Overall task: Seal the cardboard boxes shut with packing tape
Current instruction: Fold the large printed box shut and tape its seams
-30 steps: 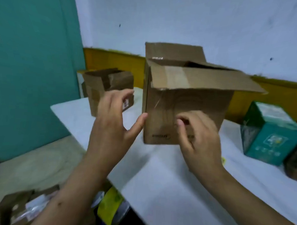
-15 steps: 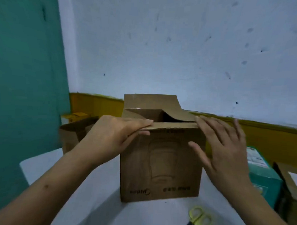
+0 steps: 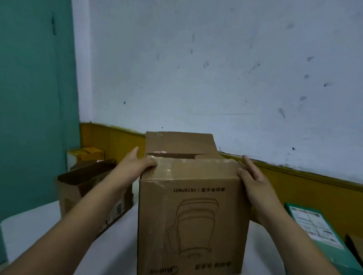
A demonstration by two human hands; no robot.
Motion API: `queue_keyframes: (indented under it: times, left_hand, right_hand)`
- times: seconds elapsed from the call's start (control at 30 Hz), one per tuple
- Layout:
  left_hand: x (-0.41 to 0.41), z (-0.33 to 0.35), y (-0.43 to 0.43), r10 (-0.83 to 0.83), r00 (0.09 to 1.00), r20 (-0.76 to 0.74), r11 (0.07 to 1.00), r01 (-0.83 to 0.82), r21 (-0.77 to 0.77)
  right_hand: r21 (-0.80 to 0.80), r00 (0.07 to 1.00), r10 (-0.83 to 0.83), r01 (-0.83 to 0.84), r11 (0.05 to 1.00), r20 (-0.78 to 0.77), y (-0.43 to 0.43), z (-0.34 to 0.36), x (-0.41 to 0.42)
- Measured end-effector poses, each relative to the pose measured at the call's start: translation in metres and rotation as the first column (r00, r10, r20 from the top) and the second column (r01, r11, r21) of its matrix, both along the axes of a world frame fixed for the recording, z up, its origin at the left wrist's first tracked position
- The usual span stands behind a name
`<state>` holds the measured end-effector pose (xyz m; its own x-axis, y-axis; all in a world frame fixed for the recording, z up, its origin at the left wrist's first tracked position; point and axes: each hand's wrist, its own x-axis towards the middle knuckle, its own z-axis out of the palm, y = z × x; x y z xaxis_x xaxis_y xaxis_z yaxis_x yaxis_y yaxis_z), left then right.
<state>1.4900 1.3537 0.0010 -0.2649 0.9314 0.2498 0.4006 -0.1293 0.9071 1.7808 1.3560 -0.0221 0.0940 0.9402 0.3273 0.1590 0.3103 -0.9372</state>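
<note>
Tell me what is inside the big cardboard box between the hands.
Only a dark gap shows below the raised rear flap; the folded front flap hides whatever is inside the cardboard box.

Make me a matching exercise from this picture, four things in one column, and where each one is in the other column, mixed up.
Things:
1. left hand
2. right hand
3. green box
4. open brown box

Places:
A. far right of the table
B. on the big carton's top left edge
C. behind the left forearm
D. against the big carton's top right edge

Pairs: 1-B, 2-D, 3-A, 4-C
</note>
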Motion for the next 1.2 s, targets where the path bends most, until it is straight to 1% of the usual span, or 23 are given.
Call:
queue_keyframes:
  times: [0.03,0.07,0.13,0.17,0.23,0.3,0.33,0.37,0.4,0.47,0.5,0.57,0.6,0.67,0.7,0.77,0.87,0.9,0.93,0.97,1.03,1.13,1.2]
  left_hand:
    - [-0.004,0.000,0.011,-0.043,0.995,0.088,0.993,0.052,-0.103]
    - [-0.008,0.001,0.019,-0.086,0.983,0.162,0.980,0.112,-0.163]
    - [-0.016,-0.004,0.041,-0.137,0.971,0.194,0.966,0.175,-0.191]
    - [-0.018,-0.007,0.053,-0.152,0.966,0.210,0.966,0.190,-0.174]
    - [-0.019,-0.010,0.073,-0.142,0.937,0.318,0.980,0.178,-0.087]
    - [-0.013,-0.008,0.077,-0.181,0.898,0.402,0.983,0.159,0.087]
    - [-0.007,-0.009,0.072,-0.213,0.886,0.412,0.975,0.163,0.154]
    - [-0.005,-0.012,0.067,-0.225,0.897,0.381,0.968,0.160,0.195]
    - [-0.004,-0.015,0.058,-0.214,0.928,0.303,0.963,0.149,0.223]
    - [-0.005,-0.022,0.041,-0.212,0.976,0.054,0.940,0.188,0.286]
    - [-0.006,-0.027,0.030,-0.241,0.968,-0.075,0.914,0.252,0.318]
    - [-0.006,-0.032,0.014,-0.220,0.908,-0.357,0.887,0.339,0.313]
    - [-0.004,-0.030,0.003,-0.193,0.876,-0.443,0.896,0.341,0.284]
    - [-0.003,-0.028,-0.013,-0.154,0.826,-0.542,0.912,0.330,0.243]
    - [-0.001,-0.027,-0.020,-0.116,0.802,-0.586,0.920,0.308,0.240]
    - [0.005,-0.026,-0.037,-0.019,0.711,-0.703,0.939,0.254,0.232]
    - [0.014,-0.022,-0.058,0.135,0.561,-0.816,0.932,0.207,0.297]
    - [0.017,-0.018,-0.061,0.156,0.523,-0.838,0.920,0.231,0.315]
    - [0.017,-0.015,-0.061,0.137,0.492,-0.860,0.903,0.294,0.312]
    - [0.018,-0.011,-0.060,0.093,0.465,-0.880,0.879,0.376,0.292]
    - [0.018,-0.007,-0.054,-0.010,0.412,-0.911,0.846,0.489,0.212]
    - [0.019,-0.006,-0.045,-0.018,0.373,-0.928,0.843,0.504,0.187]
    - [0.021,-0.007,-0.043,-0.015,0.375,-0.927,0.845,0.501,0.189]
  right_hand:
    - [-0.006,1.000,0.002,-0.002,1.000,0.008,0.005,-0.001,0.002]
    - [-0.013,1.000,0.001,-0.001,1.000,0.030,0.009,-0.001,0.004]
    - [-0.010,0.994,0.004,-0.003,1.000,0.107,0.018,0.001,0.010]
    - [-0.007,0.989,0.016,-0.015,1.000,0.147,0.023,0.003,0.014]
    - [-0.023,0.977,0.037,-0.033,0.999,0.210,0.033,0.008,0.019]
    - [-0.034,0.967,0.003,0.006,0.999,0.253,0.049,0.012,0.023]
    - [-0.037,0.962,-0.030,0.041,0.998,0.271,0.057,0.014,0.024]
    - [-0.036,0.955,-0.066,0.080,0.996,0.288,0.065,0.016,0.025]
    - [-0.028,0.948,-0.105,0.119,0.993,0.301,0.072,0.018,0.025]
    - [-0.019,0.940,-0.160,0.174,0.985,0.302,0.083,0.023,0.024]
    - [-0.024,0.940,-0.178,0.193,0.981,0.291,0.086,0.025,0.023]
    - [-0.028,0.926,-0.207,0.227,0.973,0.315,0.087,0.029,0.018]
    - [-0.029,0.910,-0.207,0.233,0.972,0.359,0.083,0.031,0.013]
    - [-0.034,0.860,-0.152,0.193,0.981,0.488,0.064,0.035,0.000]
    - [-0.026,0.818,-0.108,0.148,0.989,0.566,0.048,0.036,-0.007]
    - [-0.003,0.725,-0.011,0.018,1.000,0.688,0.007,0.039,-0.019]
    - [-0.032,0.594,0.125,-0.164,0.986,0.795,-0.047,0.045,-0.029]
    - [-0.050,0.536,0.145,-0.187,0.981,0.831,-0.054,0.045,-0.028]
    - [-0.059,0.487,0.152,-0.201,0.978,0.860,-0.057,0.046,-0.027]
    - [-0.058,0.463,0.152,-0.210,0.976,0.873,-0.056,0.045,-0.027]
    - [-0.043,0.466,0.146,-0.224,0.974,0.872,-0.051,0.045,-0.026]
    - [-0.037,0.487,0.156,-0.245,0.969,0.859,-0.043,0.045,-0.020]
    - [-0.060,0.462,0.176,-0.256,0.965,0.869,-0.041,0.047,-0.016]
